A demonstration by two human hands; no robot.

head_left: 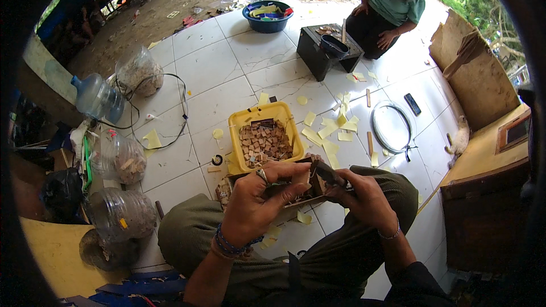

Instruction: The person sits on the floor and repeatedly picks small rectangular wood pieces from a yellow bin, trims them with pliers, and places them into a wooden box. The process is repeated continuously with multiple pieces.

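Over my lap, my left hand [253, 199] pinches a small wooden piece [301, 174] between thumb and fingers. My right hand [364, 196] is closed around a dark metal tool that looks like pliers [324, 171], its head close beside the wooden piece. Whether the two touch is hard to make out. Below both hands stands a shallow box [290, 214], largely covered by them. Just beyond it, a yellow plastic basin [234, 131] holds many small square wooden blocks [267, 141].
Yellow scraps [330, 129] litter the tiles, with a wire coil [372, 122] and phone [412, 104] to the right. Clear plastic jugs [122, 207] line the left. Farther off are a dark tub [268, 25], a black stool [313, 57] and a seated person [392, 14]. A cat [458, 136] lies right.
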